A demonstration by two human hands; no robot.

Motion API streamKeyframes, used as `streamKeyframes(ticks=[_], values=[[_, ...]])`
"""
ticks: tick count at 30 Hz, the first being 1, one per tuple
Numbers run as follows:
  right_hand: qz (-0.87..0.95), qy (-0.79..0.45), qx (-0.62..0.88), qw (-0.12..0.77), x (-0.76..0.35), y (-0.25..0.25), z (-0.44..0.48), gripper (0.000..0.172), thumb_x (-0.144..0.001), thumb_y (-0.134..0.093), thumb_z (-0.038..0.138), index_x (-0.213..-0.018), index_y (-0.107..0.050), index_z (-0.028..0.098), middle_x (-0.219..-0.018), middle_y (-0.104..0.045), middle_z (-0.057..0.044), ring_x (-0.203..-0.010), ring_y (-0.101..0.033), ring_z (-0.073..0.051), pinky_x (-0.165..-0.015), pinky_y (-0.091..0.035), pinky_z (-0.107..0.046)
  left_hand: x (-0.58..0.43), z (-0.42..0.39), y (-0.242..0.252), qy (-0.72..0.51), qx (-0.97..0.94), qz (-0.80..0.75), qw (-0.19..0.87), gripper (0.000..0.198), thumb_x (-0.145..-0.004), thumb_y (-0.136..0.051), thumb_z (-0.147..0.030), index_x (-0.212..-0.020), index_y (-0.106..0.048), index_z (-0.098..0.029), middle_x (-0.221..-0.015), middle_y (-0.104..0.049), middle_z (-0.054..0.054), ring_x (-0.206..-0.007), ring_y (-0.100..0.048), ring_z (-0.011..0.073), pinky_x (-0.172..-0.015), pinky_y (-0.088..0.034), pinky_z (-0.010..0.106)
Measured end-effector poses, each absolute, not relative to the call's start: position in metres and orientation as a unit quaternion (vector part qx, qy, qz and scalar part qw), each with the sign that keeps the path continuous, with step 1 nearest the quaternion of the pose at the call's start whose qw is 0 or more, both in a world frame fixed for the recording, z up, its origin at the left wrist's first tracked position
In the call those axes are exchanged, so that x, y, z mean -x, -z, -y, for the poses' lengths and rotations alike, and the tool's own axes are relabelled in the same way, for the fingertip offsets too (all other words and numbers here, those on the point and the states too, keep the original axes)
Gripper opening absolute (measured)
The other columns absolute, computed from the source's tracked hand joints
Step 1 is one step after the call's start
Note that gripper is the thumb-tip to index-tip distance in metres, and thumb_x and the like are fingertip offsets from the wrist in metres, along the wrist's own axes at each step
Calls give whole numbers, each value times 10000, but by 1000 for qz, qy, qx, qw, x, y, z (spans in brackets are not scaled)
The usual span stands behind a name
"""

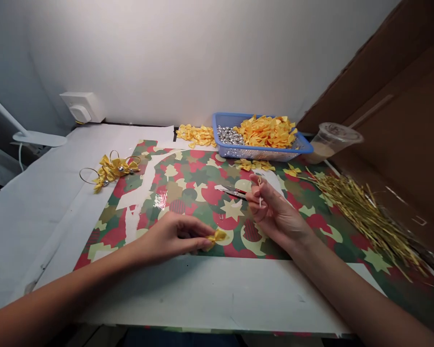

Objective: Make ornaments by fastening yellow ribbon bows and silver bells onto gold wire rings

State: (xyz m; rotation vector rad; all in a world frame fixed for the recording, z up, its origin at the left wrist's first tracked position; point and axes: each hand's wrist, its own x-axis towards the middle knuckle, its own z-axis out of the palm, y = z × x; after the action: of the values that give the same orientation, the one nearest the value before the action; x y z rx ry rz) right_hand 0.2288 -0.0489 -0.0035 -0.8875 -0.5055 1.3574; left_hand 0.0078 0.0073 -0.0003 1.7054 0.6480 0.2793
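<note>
Your left hand (171, 236): grip closed on a yellow satin bow (217, 237). Your right hand (275, 209): grip pinching a thin pale stem (260, 195). Beside it on the patterned mat (188, 183): snips (231, 192). Done: one assembled bow spray (112, 169), at the mat's left corner. Left: a blue basket (262, 154) of loose bows (267, 132) and silver beads (230, 136), at the counter's (217, 299) far edge.

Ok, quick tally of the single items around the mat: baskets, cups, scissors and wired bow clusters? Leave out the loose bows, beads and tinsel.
Blue plastic basket: 1
Clear plastic cup: 1
Scissors: 1
Yellow bow cluster with wire loops: 1
Total: 4
</note>
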Motion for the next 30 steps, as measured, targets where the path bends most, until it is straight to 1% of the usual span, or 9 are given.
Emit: streamKeyframes(ticks=[4,10,12,14,16,18,23,27,30], values=[[190,-629,419,626,-226,6,50,352,-496,-898,328,-786,-705,279,-597,-596,102,-517,-552,2,-496,-479,-17,-8,-11,-3,-74,-641,-325,692,235,-774,-682,-279,-977,-713,-166,-798,-746,77,-605,-671,143,-446,-475,175],[221,-603,474,603,-220,2,55,370,-504,-891,328,-788,-667,247,-641,-646,75,-589,-628,-45,-531,-523,-78,-8,-11,-2,-95,-649,-309,689,175,-744,-705,-266,-888,-698,-168,-762,-722,46,-590,-646,125,-461,-483,175],[255,-580,495,594,-217,0,59,345,-530,-877,335,-758,-640,229,-628,-651,57,-593,-639,-72,-504,-518,-111,-8,-10,1,-132,-723,-286,615,124,-768,-673,-273,-823,-696,-165,-707,-703,39,-540,-615,120,-454,-482,193],[300,-542,524,584,-214,0,62,328,-555,-864,338,-733,-615,219,-625,-657,38,-582,-643,-99,-445,-489,-136,-7,-9,4,-184,-823,-232,485,110,-803,-617,-231,-765,-698,-169,-708,-703,53,-576,-628,138,-522,-514,223],[351,-498,552,569,-211,1,66,308,-578,-852,329,-710,-598,215,-622,-658,22,-563,-640,-119,-384,-446,-151,-5,-9,5,-211,-897,-169,351,172,-838,-551,-175,-754,-702,-176,-774,-719,77,-665,-657,161,-621,-531,247],[404,-459,561,558,-206,3,70,280,-597,-841,313,-678,-593,211,-626,-654,11,-566,-640,-132,-395,-465,-176,-2,-11,4,-197,-935,-124,268,236,-873,-482,-147,-786,-699,-184,-809,-722,85,-697,-661,167,-652,-529,251],[454,-461,551,527,-192,8,78,224,-654,-804,308,-628,-606,207,-617,-654,10,-565,-645,-130,-531,-570,-237,2,-17,-3,-152,-976,-13,158,365,-924,-333,-96,-818,-673,-177,-790,-714,88,-705,-644,168,-556,-499,224],[415,-508,555,512,-187,12,83,215,-683,-788,313,-642,-603,211,-646,-690,-4,-609,-677,-151,-548,-587,-249,3,-18,-7,-139,-983,44,112,385,-934,-320,-60,-831,-680,-149,-844,-723,98,-774,-659,186,-538,-493,237],[423,-496,568,503,-186,13,86,202,-715,-762,322,-643,-607,214,-627,-684,-9,-563,-657,-145,-487,-558,-238,4,-16,-8,-117,-984,39,127,390,-926,-331,-41,-827,-693,-146,-862,-726,96,-798,-657,193,-562,-514,249]])
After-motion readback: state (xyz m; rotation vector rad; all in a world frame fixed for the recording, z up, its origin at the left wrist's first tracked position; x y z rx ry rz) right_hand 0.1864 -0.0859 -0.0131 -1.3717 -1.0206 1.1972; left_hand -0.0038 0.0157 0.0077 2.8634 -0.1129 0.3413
